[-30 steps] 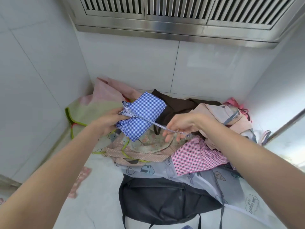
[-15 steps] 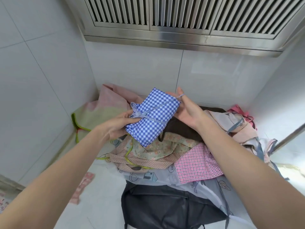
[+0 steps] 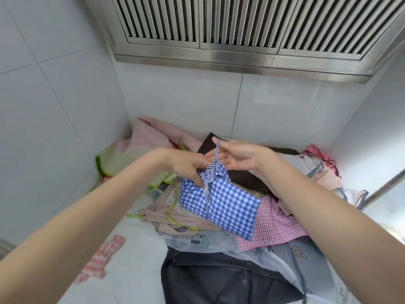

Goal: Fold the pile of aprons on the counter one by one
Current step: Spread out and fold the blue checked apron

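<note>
The blue gingham apron is already folded into a compact rectangular bundle and is held in the air just above the unfolded pile, over the pink check apron and in front of the dark brown apron. Its striped tie runs around the bundle and rises from the gathered top edge. The left hand grips the bundle at that top edge, fingers curled down over the gathered striped fabric and pressing it against the gingham. The right hand is just behind the bundle, palm mostly open and fingers fairly straight, with the free end of the tie pinched near its fingertips and drawn upward. The step in hand appears to be securing the bundle with its own tie. To do this well, keep the left-hand grip fixed at the crossing point so the wrap does not slacken; hold the tie taut with the right hand; pass the free end under the wrapped turn close to the left fingers and pull it snug. Avoid pulling so hard that the folds skew. Several aprons behind and beside the bundle remain unfolded, including a black apron nearest the person, so the task looks far from complete.
</note>
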{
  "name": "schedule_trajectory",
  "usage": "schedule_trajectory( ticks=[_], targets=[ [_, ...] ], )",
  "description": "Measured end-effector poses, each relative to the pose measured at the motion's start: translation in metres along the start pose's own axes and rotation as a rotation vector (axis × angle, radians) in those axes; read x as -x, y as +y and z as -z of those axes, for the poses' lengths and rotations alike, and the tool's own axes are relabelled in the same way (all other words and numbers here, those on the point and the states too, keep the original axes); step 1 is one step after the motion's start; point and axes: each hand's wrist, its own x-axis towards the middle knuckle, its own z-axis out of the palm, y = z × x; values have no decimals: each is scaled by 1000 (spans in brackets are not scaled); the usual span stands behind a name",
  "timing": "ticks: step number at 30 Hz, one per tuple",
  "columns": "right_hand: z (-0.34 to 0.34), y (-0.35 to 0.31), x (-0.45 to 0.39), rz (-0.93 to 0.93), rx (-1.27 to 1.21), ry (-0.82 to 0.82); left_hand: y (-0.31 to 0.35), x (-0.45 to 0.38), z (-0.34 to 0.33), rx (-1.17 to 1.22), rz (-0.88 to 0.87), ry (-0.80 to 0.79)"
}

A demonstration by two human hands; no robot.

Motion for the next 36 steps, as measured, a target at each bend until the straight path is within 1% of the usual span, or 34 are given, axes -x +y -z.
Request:
schedule_trajectory(
  ticks=[1,2,4,5,6,7,8,9,10,11,12,14,15,16,18,20,22,23,26,28,30,31,33,34,35,36],
  targets=[
    [3,6,-2,25,-76,32,2,1,0,0,-32,-13],
    [4,9,-1,50,-162,64,1,4,2,53,-54,-18],
    [6,12,7,152,-416,86,-3,12,6,254,-92,-56],
    [5,13,15,220,-499,88,-6,15,7,380,-127,-74],
    [0,11,26,267,-512,123,-10,17,7,515,-170,-77],
    [-3,9,35,284,-474,179,-14,17,7,651,-210,-70],
    [-8,8,45,297,-440,261,-20,16,5,783,-233,-42],
    [-8,5,52,353,-454,291,-24,13,3,898,-243,6],
    [-5,0,55,421,-426,210,-29,9,1,986,-246,71],
    [-3,-7,55,465,-355,49,-32,5,-2,1075,-238,138],
    [-2,-14,56,479,-289,-94,-36,2,-5,1149,-234,209],
    [7,-20,51,448,-197,-268,-31,4,-10,1238,-220,298],
    [11,-22,47,434,-169,-298,-27,5,-12,1254,-217,333],
    [16,-21,41,435,-163,-325,-25,6,-15,1276,-224,331],
    [16,-22,36,450,-149,-375,-19,5,-21,1304,-172,305],
    [13,-22,31,458,-159,-383,-19,-1,-26,1350,-97,364],
    [3,-25,31,467,-237,-319,-17,-5,-31,1377,-32,335],
    [-3,-27,29,462,-292,-240,-12,-4,-32,1365,6,310],
    [-11,-29,18,429,-343,108,-11,-8,-25,1235,29,305],
    [-8,-26,11,347,-339,318,-19,-7,-17,1193,-53,420],
    [-3,-19,7,257,-250,471,-25,-6,-10,1171,-128,528],
    [-2,-14,5,214,-184,527,-25,-8,-10,1079,-118,584],
    [-6,-6,1,165,-83,577,-22,-16,-11,804,-19,678],
    [-10,-4,0,149,-51,570,-21,-21,-11,733,27,732],
    [-13,-4,1,141,-28,534,-20,-25,-12,748,71,778],
    [-15,-5,1,138,-8,473,-21,-27,-13,818,115,816]
  ],
)
